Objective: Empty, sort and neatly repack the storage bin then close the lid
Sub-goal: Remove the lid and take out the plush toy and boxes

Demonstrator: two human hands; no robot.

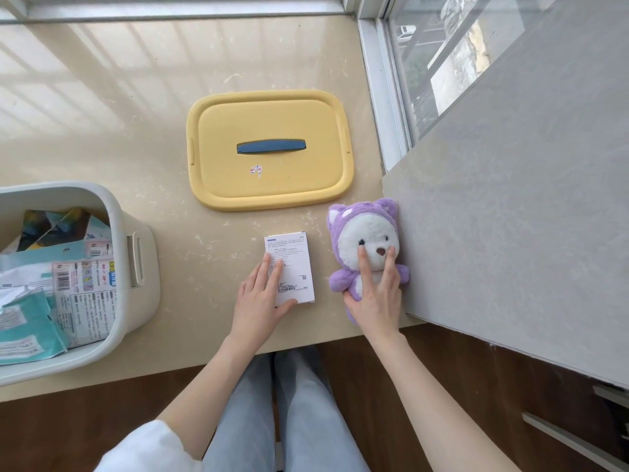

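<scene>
One head-worn wide-angle view, steeply downward, close over the near edge of the table [136, 137].

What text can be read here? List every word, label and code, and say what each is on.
"KOVOL": top left corner of the white box.
Fine print, barcode and QR code on the same box: too small to read.
Print and barcode on the packets in the storage bin: blurred, unreadable.
On the yellow lid: only a torn sticker scrap, no text.
</scene>
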